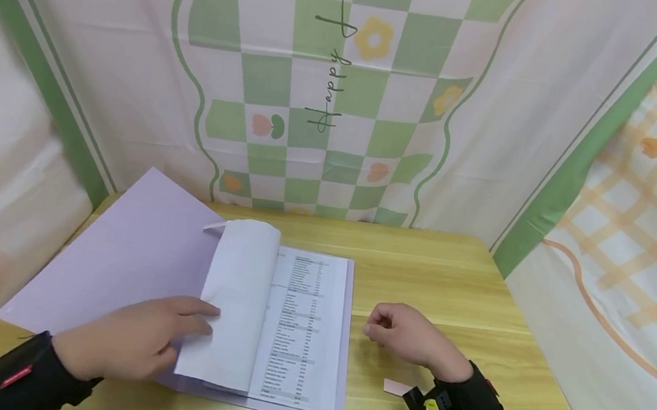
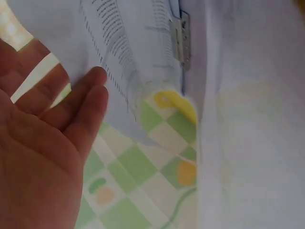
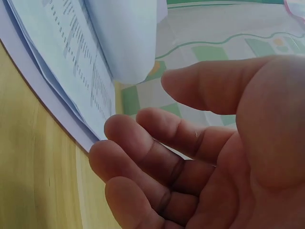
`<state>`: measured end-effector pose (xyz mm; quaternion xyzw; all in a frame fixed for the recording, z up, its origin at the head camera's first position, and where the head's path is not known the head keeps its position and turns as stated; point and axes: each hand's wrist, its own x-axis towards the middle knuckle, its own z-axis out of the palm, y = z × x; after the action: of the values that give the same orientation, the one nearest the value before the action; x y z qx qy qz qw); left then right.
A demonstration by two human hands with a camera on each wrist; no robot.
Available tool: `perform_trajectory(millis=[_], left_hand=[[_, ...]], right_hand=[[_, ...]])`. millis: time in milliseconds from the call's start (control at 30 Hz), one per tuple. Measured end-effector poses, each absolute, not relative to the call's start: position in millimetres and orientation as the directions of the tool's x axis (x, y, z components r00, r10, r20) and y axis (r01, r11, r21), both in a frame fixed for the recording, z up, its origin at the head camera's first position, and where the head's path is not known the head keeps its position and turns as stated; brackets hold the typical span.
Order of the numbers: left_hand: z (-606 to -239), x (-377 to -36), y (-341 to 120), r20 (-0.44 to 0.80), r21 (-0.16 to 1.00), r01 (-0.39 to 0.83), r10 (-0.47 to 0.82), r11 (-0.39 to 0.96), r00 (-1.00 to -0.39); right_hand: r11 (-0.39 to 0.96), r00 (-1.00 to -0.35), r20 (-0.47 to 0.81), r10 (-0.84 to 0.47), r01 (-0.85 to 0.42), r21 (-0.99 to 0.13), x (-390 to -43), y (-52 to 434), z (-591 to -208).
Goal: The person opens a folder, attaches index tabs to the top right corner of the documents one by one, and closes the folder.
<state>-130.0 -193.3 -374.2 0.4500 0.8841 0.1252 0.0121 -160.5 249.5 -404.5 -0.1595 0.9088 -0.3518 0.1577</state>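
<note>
Open lilac folder (image 1: 121, 258): left hand (image 1: 131, 338), fingers flat, props the turned sheets (image 1: 236, 302) clear of the printed page (image 1: 301, 328); right hand (image 1: 411, 337) rests beside, loosely curled, empty.

Printed page (image 1: 300, 324): columns of text too small to read in head view, blurred in both wrist views. Turned sheet (image 1: 236, 302) covers the page's left part. Left hand (image 1: 134, 338) hides the sheet's lower left edge. Pink slip (image 1: 398, 388) partly behind the right wrist strap.
</note>
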Motion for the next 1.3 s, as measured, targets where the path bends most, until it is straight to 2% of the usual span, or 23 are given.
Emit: perform_trajectory(millis=[167,267,367,600,867,1167,1300], left_hand=[[-368,-132,-207,0.108,0.311,0.676,0.681,0.668,-0.724],[-365,-134,-212,0.108,0.318,0.598,0.598,0.736,-0.794],[-364,-136,-216,0.102,0.288,0.548,0.543,0.785,-0.833],[-368,-139,-224,0.063,0.183,0.522,0.52,0.833,-0.852],[-371,-137,-224,-0.037,0.1,0.461,0.466,0.882,-0.884],[-377,-136,-224,-0.053,0.029,0.474,0.475,0.88,-0.878],[-383,-132,-216,0.022,-0.031,0.522,0.522,0.853,-0.852]], right_hand=[[0.7,-0.905,-0.176,-0.387,-0.164,-0.696,-159,250,-405],[0.694,-0.907,-0.178,-0.381,-0.154,-0.703,-157,250,-404],[0.692,-0.908,-0.178,-0.38,-0.151,-0.706,-156,251,-403],[0.686,-0.907,-0.181,-0.38,-0.145,-0.713,-154,252,-403],[0.687,-0.905,-0.177,-0.386,-0.154,-0.71,-155,254,-404],[0.694,-0.911,-0.171,-0.375,-0.154,-0.703,-156,257,-407],[0.702,-0.914,-0.174,-0.366,-0.148,-0.697,-155,259,-408]])
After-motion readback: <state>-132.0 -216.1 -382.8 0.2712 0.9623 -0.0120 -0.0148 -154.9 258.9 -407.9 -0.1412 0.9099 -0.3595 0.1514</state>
